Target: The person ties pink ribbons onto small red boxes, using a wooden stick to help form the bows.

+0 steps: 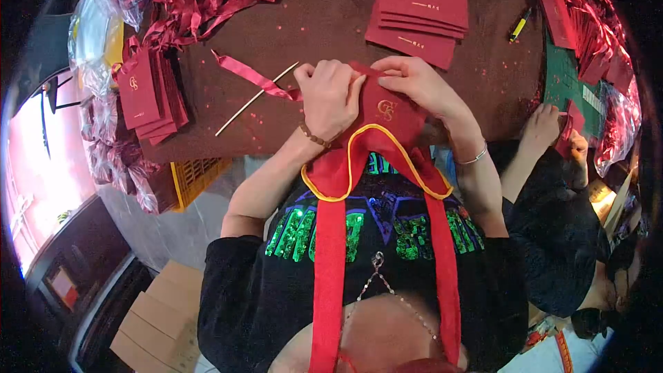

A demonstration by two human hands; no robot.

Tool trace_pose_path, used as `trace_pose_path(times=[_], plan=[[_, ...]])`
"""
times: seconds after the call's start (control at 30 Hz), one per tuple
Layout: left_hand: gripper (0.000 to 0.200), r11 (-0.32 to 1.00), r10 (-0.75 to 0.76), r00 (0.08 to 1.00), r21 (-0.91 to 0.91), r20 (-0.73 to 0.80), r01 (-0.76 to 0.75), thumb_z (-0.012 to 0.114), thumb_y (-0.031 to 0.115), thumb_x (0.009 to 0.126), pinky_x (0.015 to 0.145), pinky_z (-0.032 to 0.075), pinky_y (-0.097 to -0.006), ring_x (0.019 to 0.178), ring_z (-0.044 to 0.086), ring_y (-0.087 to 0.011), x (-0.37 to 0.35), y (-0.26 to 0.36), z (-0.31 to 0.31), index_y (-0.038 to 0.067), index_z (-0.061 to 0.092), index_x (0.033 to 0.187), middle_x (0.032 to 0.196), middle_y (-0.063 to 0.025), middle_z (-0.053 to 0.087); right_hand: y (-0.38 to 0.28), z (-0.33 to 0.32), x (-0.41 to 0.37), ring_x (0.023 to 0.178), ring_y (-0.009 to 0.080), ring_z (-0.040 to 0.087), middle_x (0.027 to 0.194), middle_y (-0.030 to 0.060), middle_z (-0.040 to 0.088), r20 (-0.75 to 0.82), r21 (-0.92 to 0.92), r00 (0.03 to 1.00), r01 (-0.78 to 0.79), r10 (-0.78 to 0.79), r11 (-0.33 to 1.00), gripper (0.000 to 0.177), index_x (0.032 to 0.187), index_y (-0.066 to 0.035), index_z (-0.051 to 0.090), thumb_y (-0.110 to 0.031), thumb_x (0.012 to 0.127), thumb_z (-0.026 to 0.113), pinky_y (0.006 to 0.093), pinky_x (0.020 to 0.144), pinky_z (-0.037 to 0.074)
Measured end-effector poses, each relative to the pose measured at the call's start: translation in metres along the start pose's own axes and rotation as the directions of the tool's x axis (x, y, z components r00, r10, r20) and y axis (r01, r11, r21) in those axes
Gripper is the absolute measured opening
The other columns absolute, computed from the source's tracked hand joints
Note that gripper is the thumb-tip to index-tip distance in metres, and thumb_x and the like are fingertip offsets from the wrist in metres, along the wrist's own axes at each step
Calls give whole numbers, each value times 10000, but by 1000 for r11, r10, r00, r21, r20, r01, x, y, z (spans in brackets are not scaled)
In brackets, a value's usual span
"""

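Observation:
A dark red card or pouch [395, 112] with a gold emblem lies over the lap end of the table, between my hands. My left hand [330, 97] is closed at its left edge, with a red ribbon [252, 77] trailing out to the left. My right hand [421, 86] pinches the top edge near its right corner. Beside my left hand a thin pale stick [255, 100] lies across the ribbon. Below hangs the yellow-edged red apron [338, 174] that I wear.
Stacked red cards [421, 0] lie at the top; more cards [141, 93] and a ribbon pile [200, 0] are on the left. A yellow marker [520, 25] lies right. A co-worker's hands [542, 128] hold a red item at the right edge.

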State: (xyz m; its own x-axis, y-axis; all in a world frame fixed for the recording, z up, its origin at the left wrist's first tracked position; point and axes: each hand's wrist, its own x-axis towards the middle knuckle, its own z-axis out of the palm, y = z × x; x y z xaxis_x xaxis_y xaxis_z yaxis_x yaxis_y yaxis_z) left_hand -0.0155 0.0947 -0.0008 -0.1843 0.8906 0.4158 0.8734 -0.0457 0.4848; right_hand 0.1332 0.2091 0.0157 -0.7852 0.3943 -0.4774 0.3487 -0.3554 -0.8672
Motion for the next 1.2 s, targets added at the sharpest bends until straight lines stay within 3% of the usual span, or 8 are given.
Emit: trace_pose_path(times=[0.4,0.53,0.63,0.87,0.93,1.0,1.1,1.2], plan=[[163,981,114,993,162,-26,-108,630,160,712,676,311,-398,688,492,-229,4,8,-5,91,482,699,679,-67,486,1,12,-1,910,126,570,975,97,622,-112,-457,982,85,-152,886,274,1061,58,566,-49,809,555,257,823,447],[151,988,81,996,138,-34,-76,625,151,718,679,312,-393,684,503,-235,6,10,-6,90,489,691,674,-68,500,0,10,-4,901,124,574,958,88,625,-95,-428,975,141,-200,893,262,1048,52,572,-52,808,563,254,808,452],[136,959,-186,979,-200,88,201,623,152,732,680,308,-387,674,518,-241,5,5,-3,95,510,680,660,-65,519,-4,7,-4,864,120,579,934,74,628,-80,-110,997,-10,1,994,250,1037,42,578,-57,807,571,244,769,460],[131,989,144,990,39,4,-144,631,113,725,681,318,-393,687,504,-248,14,8,-4,84,504,708,669,-63,496,3,9,1,852,109,577,936,71,623,-90,-363,985,106,-148,926,267,1058,56,561,-55,815,566,233,755,462],[134,992,123,992,13,8,-123,636,127,736,677,316,-383,667,497,-242,15,4,-7,82,512,708,667,-60,496,-1,8,-2,948,203,605,973,146,645,-108,-218,989,72,-98,973,297,1048,50,587,-99,791,580,310,835,461],[145,993,-26,998,-110,64,33,646,153,750,683,315,-370,635,494,-237,10,-2,-7,79,534,697,647,-59,498,-9,8,-8,997,212,589,1010,148,637,-107,-178,993,38,-57,983,329,1076,54,573,-108,790,584,308,861,451],[152,984,-83,996,-154,31,87,654,172,759,687,313,-362,620,498,-231,7,-5,-3,79,554,694,638,-57,509,-9,5,-7,1041,221,568,1054,153,623,-92,-183,995,8,-25,983,363,1108,57,556,-113,788,587,305,889,439],[138,985,-68,997,-154,32,73,658,169,759,689,311,-364,640,511,-226,7,-4,-4,82,564,709,652,-53,524,-7,1,-5,882,100,566,982,72,620,-64,-184,997,35,-47,982,322,1116,56,548,-70,821,574,231,777,456]])
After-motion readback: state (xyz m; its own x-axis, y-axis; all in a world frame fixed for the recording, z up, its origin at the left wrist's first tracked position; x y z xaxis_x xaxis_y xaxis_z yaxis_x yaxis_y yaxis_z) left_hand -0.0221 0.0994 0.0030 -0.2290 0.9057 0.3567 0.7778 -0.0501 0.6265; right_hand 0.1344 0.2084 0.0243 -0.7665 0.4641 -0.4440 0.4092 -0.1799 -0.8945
